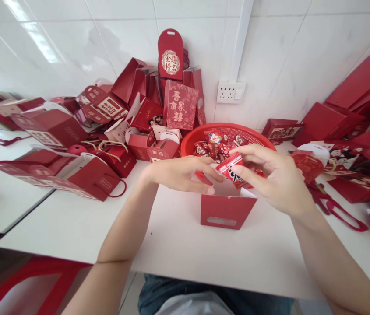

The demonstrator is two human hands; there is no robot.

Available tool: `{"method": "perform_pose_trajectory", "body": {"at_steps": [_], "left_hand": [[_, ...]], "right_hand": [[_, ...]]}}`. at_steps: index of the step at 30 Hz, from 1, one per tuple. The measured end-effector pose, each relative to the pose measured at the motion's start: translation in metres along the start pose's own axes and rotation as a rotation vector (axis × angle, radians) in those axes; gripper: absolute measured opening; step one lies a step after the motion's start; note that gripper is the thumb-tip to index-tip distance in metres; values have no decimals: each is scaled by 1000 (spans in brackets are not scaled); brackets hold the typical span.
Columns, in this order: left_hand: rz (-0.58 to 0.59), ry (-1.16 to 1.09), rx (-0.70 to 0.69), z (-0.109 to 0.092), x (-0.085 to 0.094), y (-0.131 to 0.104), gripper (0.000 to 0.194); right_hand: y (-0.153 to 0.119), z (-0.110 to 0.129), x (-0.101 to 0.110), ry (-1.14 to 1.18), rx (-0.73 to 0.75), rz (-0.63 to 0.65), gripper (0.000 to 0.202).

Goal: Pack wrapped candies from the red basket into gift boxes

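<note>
My right hand [270,175] pinches a red wrapped candy packet [232,170] with black and white print, just above an open red gift box [227,212]. The box stands upright on the white table, its pale inside showing at the top and a small oblong window in its front. Over the box's left rim hovers my left hand [188,174], fingers apart and holding nothing that I can see. Right behind the box sits a red plastic basket [191,133] with several wrapped candies [214,142] in it. My hands hide part of the basket and of the box's opening.
Red gift boxes [86,175] crowd the table's left side and stack up against the tiled wall. More boxes and a ribbon handle [349,216] lie at right. A socket [231,92] is on the wall. A red chair [40,280] stands below the table's front edge [185,269].
</note>
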State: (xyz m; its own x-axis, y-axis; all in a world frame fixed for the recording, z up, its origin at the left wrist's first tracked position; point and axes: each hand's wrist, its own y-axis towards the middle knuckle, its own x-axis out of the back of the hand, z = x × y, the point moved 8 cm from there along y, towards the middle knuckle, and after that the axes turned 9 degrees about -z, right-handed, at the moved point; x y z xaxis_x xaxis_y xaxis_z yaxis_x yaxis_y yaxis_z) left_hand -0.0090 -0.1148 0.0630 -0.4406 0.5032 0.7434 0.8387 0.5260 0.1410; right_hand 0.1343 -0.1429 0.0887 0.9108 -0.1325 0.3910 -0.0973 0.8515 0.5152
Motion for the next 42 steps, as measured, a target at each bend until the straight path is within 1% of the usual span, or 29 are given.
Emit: {"method": "perform_pose_trajectory", "body": {"at_steps": [3, 5, 8, 12, 16, 21, 23, 24, 27, 32, 34, 36, 38, 40, 42], "left_hand": [[14, -5, 15, 0, 0, -1, 28], [33, -11, 2, -1, -1, -1, 23], [39, -7, 0, -1, -1, -1, 20], [50, 18, 27, 1, -2, 0, 26], [70, -5, -1, -4, -3, 0, 26], [108, -47, -28, -10, -6, 0, 27], [122, -18, -8, -10, -7, 0, 27], [120, 0, 8, -9, -7, 0, 27], [106, 44, 44, -5, -6, 0, 30], [73, 90, 38, -2, -4, -1, 39], [52, 107, 28, -2, -3, 0, 40], [32, 107, 4, -3, -2, 1, 35], [2, 99, -23, -5, -2, 3, 30], [-55, 106, -43, -7, 1, 5, 30], [-136, 130, -55, -8, 6, 5, 31]], "right_hand": [[-5, 2, -14, -16, -9, 147, 13], [-7, 5, -19, -45, 18, 227, 10], [-10, 7, -23, -127, 67, 281, 13], [-14, 6, -27, -232, 117, 337, 18], [-17, 9, -30, -313, 162, 400, 25], [-23, 10, -37, -374, 206, 546, 27], [-26, 7, -40, -410, 206, 601, 29], [-26, 5, -41, -425, 201, 606, 30], [-23, 4, -39, -425, 193, 577, 30], [-20, 9, -37, -358, 195, 543, 26], [-17, 11, -32, -311, 187, 488, 23], [-13, 12, -23, -276, 175, 392, 20], [-8, 12, -11, -277, 185, 264, 17], [-4, 13, 3, -301, 217, 128, 14], [0, 12, 15, -337, 220, 20, 16]]}}
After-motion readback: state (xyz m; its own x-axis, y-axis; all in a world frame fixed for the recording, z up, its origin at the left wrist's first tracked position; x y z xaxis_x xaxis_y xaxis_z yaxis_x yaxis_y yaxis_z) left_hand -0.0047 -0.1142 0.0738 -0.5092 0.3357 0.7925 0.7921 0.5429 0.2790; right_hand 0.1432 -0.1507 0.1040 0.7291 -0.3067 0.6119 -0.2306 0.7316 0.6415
